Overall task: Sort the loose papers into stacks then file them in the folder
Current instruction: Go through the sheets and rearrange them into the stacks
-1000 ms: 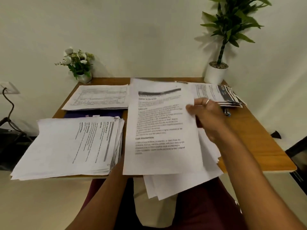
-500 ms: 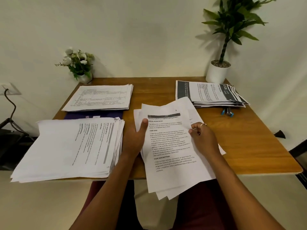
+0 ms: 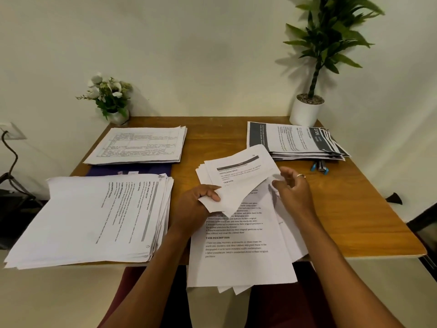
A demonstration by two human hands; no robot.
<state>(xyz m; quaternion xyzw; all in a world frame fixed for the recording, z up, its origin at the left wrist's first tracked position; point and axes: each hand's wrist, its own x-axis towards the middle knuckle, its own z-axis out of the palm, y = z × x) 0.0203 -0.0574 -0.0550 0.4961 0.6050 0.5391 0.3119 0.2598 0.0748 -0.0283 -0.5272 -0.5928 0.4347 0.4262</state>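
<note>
The loose pile of printed papers [image 3: 238, 256] lies at the table's front middle and hangs over the edge toward my lap. My left hand [image 3: 194, 209] pinches the lower left corner of the pile's top sheet [image 3: 238, 176], which curls up off the pile. My right hand [image 3: 294, 189] hovers at that sheet's right edge with fingers apart, holding nothing. A thick sorted stack [image 3: 94, 221] sits front left. A stack of table forms [image 3: 139, 145] lies at the back left on the purple folder [image 3: 132, 170]. A dark-headed stack [image 3: 295, 140] is back right.
Wooden table [image 3: 354, 209] against a white wall. A small flower pot [image 3: 113, 100] stands at the back left corner and a tall potted plant [image 3: 307, 110] at the back right. Blue and grey pens [image 3: 320, 165] lie beside the dark-headed stack. A cable [image 3: 10, 159] hangs at the left.
The sheet held up a second ago came down onto the loose pile. My left hand then took the top sheet's lower corner and curled it upward, and my right hand let go of its edge.
</note>
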